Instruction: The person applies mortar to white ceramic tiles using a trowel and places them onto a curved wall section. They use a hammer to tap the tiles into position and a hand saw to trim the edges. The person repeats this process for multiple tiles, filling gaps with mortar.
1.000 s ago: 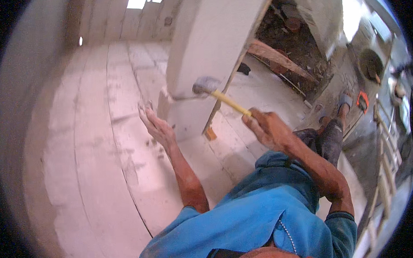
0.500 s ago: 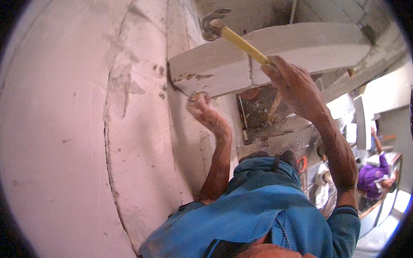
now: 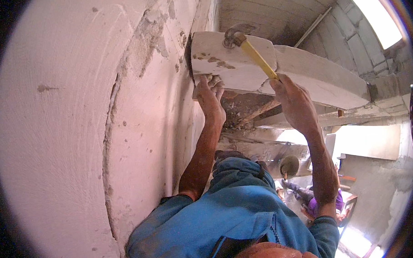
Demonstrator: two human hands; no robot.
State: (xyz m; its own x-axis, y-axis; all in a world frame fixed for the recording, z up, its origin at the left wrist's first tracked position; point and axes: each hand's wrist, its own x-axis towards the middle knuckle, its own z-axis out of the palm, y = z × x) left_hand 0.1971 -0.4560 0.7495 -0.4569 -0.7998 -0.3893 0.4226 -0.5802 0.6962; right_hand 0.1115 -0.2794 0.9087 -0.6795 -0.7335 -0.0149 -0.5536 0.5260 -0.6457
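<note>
My right hand (image 3: 294,101) grips a claw hammer (image 3: 261,59) by its yellow handle. The dark metal head is slightly blurred and appears in front of the pale face of a thick plastered slab (image 3: 245,66). This slab juts from the wall on my left, with dark pits and a crack across it. At its lower edge, close to the wall, my left hand (image 3: 210,97) has its fingers bent and drawn together. What those fingers hold, if anything, is too small to make out.
A rough pale wall (image 3: 138,131) with a long crack fills the left. Below the slab are a wooden stick (image 3: 262,109) and dark rubble. A person in purple (image 3: 311,205) is at lower right, near a round grey pan (image 3: 288,166). A bright window opening (image 3: 377,16) is at upper right.
The view has shifted, so more of the slab's face and the window show. The hammer head now overlaps the slab's face instead of showing above its top edge. Both hands stay near the slab.
</note>
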